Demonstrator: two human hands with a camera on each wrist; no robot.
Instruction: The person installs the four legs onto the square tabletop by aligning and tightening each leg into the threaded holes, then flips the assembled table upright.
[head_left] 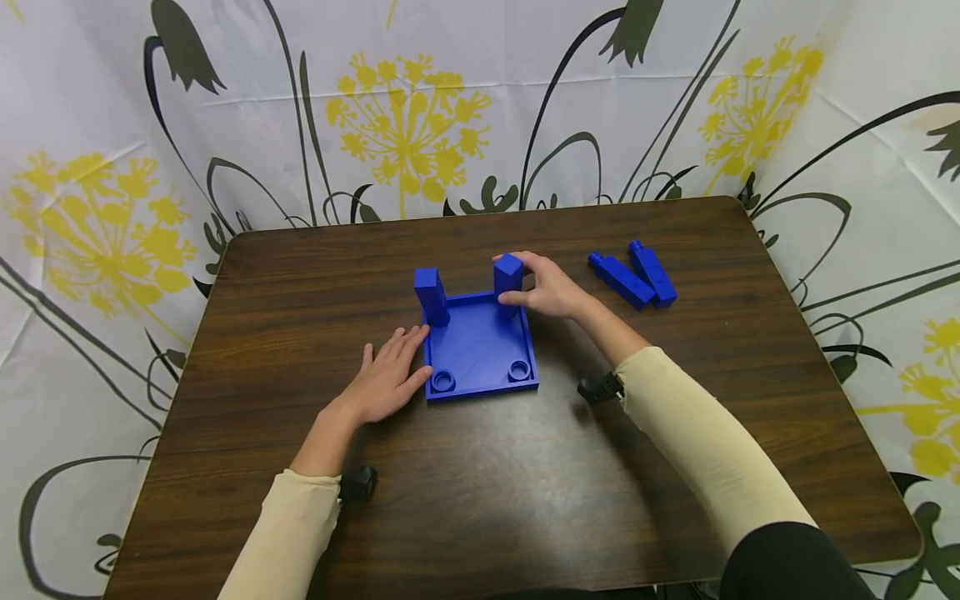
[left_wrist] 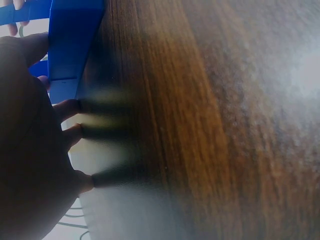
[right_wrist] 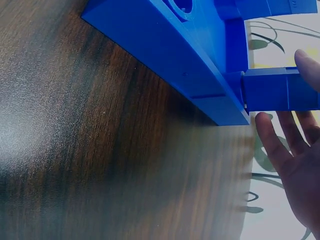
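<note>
The right hand grips 1 upright blue post; the left hand, outspread, touches the blue tray.

The head view looks forward and down from above the near side of the wooden table, well back, reaching the patterned cloth. The wrist views, turned sideways, look low and close past the left hand and right hand, along opposite outer sides of the blue tray, which all three views share.
</note>
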